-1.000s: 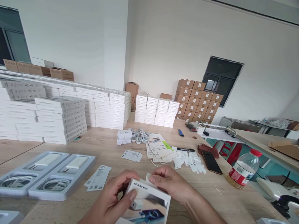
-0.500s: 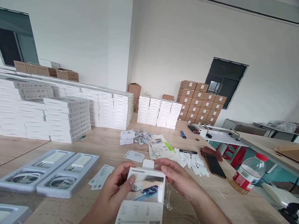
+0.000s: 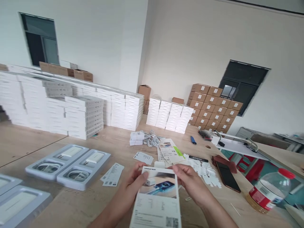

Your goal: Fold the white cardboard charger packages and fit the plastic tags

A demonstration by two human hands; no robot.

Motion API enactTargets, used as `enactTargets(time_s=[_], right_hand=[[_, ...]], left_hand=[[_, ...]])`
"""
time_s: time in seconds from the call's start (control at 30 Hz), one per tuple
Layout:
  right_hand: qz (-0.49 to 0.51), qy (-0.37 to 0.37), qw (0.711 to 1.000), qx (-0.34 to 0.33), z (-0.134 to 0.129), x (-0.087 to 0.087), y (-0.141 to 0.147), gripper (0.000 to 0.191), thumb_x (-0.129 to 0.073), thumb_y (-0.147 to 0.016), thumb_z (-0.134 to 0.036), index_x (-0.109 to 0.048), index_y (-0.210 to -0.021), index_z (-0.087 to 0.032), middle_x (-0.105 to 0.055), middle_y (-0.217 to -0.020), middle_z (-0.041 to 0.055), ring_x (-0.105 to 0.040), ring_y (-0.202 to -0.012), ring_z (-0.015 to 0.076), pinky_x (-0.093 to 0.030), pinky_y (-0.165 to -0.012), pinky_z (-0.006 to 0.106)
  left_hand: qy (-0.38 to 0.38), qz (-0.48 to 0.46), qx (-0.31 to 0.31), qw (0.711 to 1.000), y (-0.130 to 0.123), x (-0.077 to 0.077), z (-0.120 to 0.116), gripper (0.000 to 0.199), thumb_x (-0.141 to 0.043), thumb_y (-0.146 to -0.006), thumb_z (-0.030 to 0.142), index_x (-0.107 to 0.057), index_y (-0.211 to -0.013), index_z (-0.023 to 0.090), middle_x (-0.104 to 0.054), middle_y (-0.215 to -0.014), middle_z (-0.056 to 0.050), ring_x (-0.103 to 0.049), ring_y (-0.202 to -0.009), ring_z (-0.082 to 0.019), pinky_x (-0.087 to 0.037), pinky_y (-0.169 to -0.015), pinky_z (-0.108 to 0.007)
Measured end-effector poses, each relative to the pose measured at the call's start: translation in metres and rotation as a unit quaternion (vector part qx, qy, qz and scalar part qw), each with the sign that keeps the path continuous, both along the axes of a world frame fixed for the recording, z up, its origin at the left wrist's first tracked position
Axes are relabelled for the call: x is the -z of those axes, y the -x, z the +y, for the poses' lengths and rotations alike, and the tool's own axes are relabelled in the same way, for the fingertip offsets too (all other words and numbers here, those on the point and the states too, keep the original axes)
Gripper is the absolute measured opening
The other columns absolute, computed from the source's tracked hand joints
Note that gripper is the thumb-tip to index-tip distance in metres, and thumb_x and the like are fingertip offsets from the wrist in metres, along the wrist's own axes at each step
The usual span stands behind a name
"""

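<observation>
A printed white box (image 3: 158, 199) with a picture of a charger and phone is held between both hands above the table's near edge. My left hand (image 3: 133, 185) grips its upper left edge, thumb on the front. My right hand (image 3: 188, 180) pinches its upper right corner. A white flap (image 3: 159, 164) sticks up at the box's top. Left of the hands lie printed cards (image 3: 113, 174) and grey trays (image 3: 84, 167) holding white chargers and coiled cables. Beyond the box are more cards (image 3: 143, 157) and flat printed sleeves (image 3: 169, 151).
Stacked white boxes (image 3: 83, 117) line the table's far left. A bottle (image 3: 269, 191), a phone (image 3: 228, 176), a black marker (image 3: 198, 159), white paper scraps (image 3: 206, 172), a blue cutter (image 3: 193, 140) and coiled cables (image 3: 152, 138) lie to the right and ahead.
The view has turned left, so the surroundings appear shifted right and more trays show at lower left. Both hands still hold the box, with the right hand's fingers closer around its corner.
</observation>
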State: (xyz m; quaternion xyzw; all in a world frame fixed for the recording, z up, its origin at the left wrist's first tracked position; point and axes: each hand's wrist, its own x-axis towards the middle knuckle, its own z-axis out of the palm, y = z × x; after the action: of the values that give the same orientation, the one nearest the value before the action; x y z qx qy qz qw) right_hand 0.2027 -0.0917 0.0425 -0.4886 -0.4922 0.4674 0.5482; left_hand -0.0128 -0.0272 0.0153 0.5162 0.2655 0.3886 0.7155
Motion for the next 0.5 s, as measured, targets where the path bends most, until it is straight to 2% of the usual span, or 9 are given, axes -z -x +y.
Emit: enactTargets(time_s=[0.07,0.13,0.2,0.27,0.37,0.43,0.5], right_hand=[[-0.007,0.005,0.999,0.037,0.002,0.004,-0.009,0.040,-0.065,-0.082,-0.055,-0.074,-0.091,-0.017,-0.073,-0.087,0.0080,-0.064,-0.078,0.0198,-0.049,-0.072,0.031],[-0.046,-0.002,0.996,0.076,0.005,0.011,-0.017,0.039,-0.067,-0.079,-0.055,-0.074,-0.087,-0.017,-0.072,-0.089,0.0081,-0.064,-0.078,0.0198,-0.049,-0.071,0.030],[-0.103,-0.010,0.990,0.094,0.010,0.023,-0.018,0.037,-0.072,-0.074,-0.053,-0.074,-0.085,-0.018,-0.072,-0.084,0.0072,-0.063,-0.074,0.0202,-0.049,-0.069,0.030],[-0.163,-0.022,0.981,0.098,0.018,0.035,-0.010,0.033,-0.075,-0.071,-0.049,-0.073,-0.083,-0.018,-0.071,-0.077,0.0062,-0.062,-0.072,0.0212,-0.049,-0.069,0.032],[-0.253,-0.057,0.964,0.064,0.037,0.050,0.023,0.021,-0.070,-0.075,-0.037,-0.074,-0.082,-0.018,-0.072,-0.077,0.0068,-0.065,-0.072,0.0230,-0.051,-0.069,0.034],[-0.310,-0.116,0.944,0.009,0.053,0.054,0.053,0.015,-0.064,-0.078,-0.027,-0.074,-0.084,-0.019,-0.073,-0.081,0.0068,-0.066,-0.074,0.0232,-0.053,-0.069,0.035],[-0.327,-0.159,0.931,-0.044,0.069,0.056,0.084,0.014,-0.067,-0.073,-0.023,-0.076,-0.084,-0.023,-0.074,-0.084,0.0037,-0.067,-0.074,0.0224,-0.054,-0.071,0.034]], left_hand=[[0.068,-0.020,0.070,0.995,-0.004,0.008,-0.003,0.030,-0.070,-0.079,0.039,-0.055,-0.099,0.025,-0.068,-0.083,0.001,-0.062,-0.064,-0.013,-0.047,-0.060,-0.023],[0.114,-0.022,0.155,0.981,-0.006,0.014,-0.007,0.035,-0.079,-0.068,0.034,-0.058,-0.095,0.023,-0.069,-0.081,-0.001,-0.062,-0.060,-0.013,-0.045,-0.053,-0.021],[0.141,0.008,0.239,0.961,-0.007,0.016,-0.012,0.044,-0.085,-0.056,0.027,-0.065,-0.094,0.021,-0.068,-0.077,-0.001,-0.059,-0.054,-0.011,-0.040,-0.045,-0.018],[0.146,0.045,0.307,0.939,-0.005,0.015,-0.016,0.045,-0.087,-0.050,0.024,-0.071,-0.093,0.019,-0.064,-0.065,0.002,-0.051,-0.046,-0.008,-0.033,-0.039,-0.016],[0.134,0.051,0.373,0.917,0.000,0.015,-0.020,0.031,-0.084,-0.055,0.021,-0.076,-0.085,0.017,-0.059,-0.052,0.005,-0.042,-0.039,-0.006,-0.029,-0.036,-0.015],[0.147,0.017,0.399,0.905,0.004,0.016,-0.019,0.029,-0.081,-0.054,0.014,-0.077,-0.082,0.016,-0.062,-0.055,0.004,-0.047,-0.041,-0.006,-0.034,-0.038,-0.015],[0.180,-0.044,0.413,0.892,0.009,0.017,-0.015,0.033,-0.077,-0.051,0.007,-0.076,-0.084,0.012,-0.068,-0.063,0.001,-0.055,-0.047,-0.007,-0.040,-0.042,-0.015]])
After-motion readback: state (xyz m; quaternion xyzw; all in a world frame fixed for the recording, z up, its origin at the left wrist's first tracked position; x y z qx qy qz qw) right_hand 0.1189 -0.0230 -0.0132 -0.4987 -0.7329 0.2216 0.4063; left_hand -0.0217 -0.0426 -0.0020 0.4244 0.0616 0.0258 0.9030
